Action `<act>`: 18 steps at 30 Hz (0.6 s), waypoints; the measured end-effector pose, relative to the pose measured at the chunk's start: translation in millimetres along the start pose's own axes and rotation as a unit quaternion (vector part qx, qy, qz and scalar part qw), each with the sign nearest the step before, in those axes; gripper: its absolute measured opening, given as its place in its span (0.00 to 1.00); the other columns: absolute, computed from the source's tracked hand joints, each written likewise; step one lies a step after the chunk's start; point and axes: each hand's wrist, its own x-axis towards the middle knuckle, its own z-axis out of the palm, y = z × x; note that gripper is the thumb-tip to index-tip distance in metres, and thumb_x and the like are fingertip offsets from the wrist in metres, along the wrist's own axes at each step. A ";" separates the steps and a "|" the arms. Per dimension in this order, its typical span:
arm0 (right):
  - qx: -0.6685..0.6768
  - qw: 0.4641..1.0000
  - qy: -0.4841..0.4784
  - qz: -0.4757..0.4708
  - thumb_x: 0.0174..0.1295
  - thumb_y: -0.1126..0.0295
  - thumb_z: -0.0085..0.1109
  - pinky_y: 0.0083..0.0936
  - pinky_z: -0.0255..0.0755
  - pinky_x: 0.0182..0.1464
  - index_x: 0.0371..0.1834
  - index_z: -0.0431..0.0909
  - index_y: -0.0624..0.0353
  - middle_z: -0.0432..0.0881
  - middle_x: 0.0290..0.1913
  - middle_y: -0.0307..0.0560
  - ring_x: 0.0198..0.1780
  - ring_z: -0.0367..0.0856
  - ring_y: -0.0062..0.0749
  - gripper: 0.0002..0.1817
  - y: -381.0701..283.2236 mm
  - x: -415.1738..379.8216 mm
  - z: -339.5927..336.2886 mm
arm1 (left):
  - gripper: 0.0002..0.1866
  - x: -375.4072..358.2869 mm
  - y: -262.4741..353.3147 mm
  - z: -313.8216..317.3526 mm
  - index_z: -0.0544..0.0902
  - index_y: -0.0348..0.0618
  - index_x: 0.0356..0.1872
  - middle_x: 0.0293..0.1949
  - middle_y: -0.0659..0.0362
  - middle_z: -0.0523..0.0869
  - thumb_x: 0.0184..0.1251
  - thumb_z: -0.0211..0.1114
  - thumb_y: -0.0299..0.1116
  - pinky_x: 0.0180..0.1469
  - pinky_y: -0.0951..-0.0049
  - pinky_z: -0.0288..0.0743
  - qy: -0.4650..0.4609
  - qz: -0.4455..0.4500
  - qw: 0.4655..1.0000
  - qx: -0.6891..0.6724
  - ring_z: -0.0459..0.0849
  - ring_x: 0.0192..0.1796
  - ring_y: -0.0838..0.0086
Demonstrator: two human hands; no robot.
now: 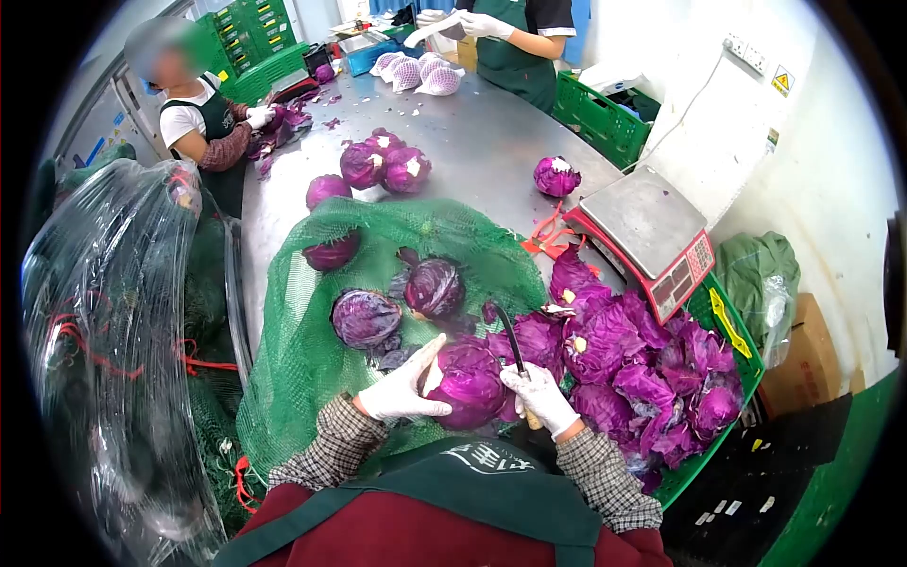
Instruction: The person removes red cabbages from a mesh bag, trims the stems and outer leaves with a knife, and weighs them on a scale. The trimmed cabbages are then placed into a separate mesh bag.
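Note:
My gloved left hand [402, 387] grips the left side of a trimmed red cabbage [470, 386], thumb and fingers spread around its pale cut end. In my gloved right hand [542, 397] is a curved knife [512, 333] with a dark blade and a wooden handle. The blade points up and away, close to the cabbage's right side. Beneath lies a green mesh bag [293, 312]. On the mesh rest a dusky red cabbage [366, 318], a darker one [435, 287] and another [332, 251] farther back.
Loose purple leaves [652, 378] heap in a green crate [753, 364] at right. Behind it stands a red scale [647, 231]. Several trimmed cabbages [383, 163] sit on the metal table [463, 142]. Two people work at its far side. Plastic-wrapped sacks [113, 359] stand left.

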 end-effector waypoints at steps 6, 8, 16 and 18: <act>-0.531 0.706 0.058 -0.465 0.63 0.68 0.53 0.38 0.75 0.35 0.33 0.76 0.65 0.78 0.32 0.53 0.32 0.80 0.41 0.09 -11.5 -6.7 3.7 | 0.68 19.6 -14.7 33.6 0.49 0.22 0.72 0.74 0.33 0.51 0.39 0.82 0.56 0.77 0.61 0.48 0.206 0.009 0.974 0.090 0.51 0.78 0.50; -0.536 0.746 0.075 -0.389 0.62 0.70 0.52 0.41 0.75 0.35 0.32 0.76 0.64 0.79 0.32 0.53 0.34 0.80 0.44 0.08 -0.3 -0.7 4.4 | 0.65 26.5 -25.4 29.3 0.52 0.20 0.71 0.73 0.34 0.53 0.42 0.81 0.55 0.75 0.64 0.53 0.215 0.015 0.976 0.039 0.55 0.77 0.54; -0.328 0.892 0.201 -0.240 0.58 0.77 0.54 0.32 0.77 0.36 0.31 0.78 0.63 0.82 0.32 0.51 0.32 0.82 0.41 0.03 27.1 -14.6 -13.1 | 0.39 8.3 -49.3 -8.4 0.66 0.25 0.67 0.61 0.50 0.77 0.63 0.72 0.41 0.63 0.69 0.71 0.297 -0.080 0.934 -0.182 0.77 0.60 0.71; -0.288 0.887 0.281 -0.227 0.57 0.77 0.54 0.32 0.76 0.35 0.34 0.79 0.63 0.82 0.31 0.53 0.32 0.82 0.43 0.05 0.7 -44.1 -26.8 | 0.43 3.5 -48.2 -11.6 0.67 0.22 0.64 0.59 0.45 0.79 0.60 0.74 0.47 0.63 0.67 0.72 0.304 -0.116 0.925 -0.194 0.79 0.59 0.64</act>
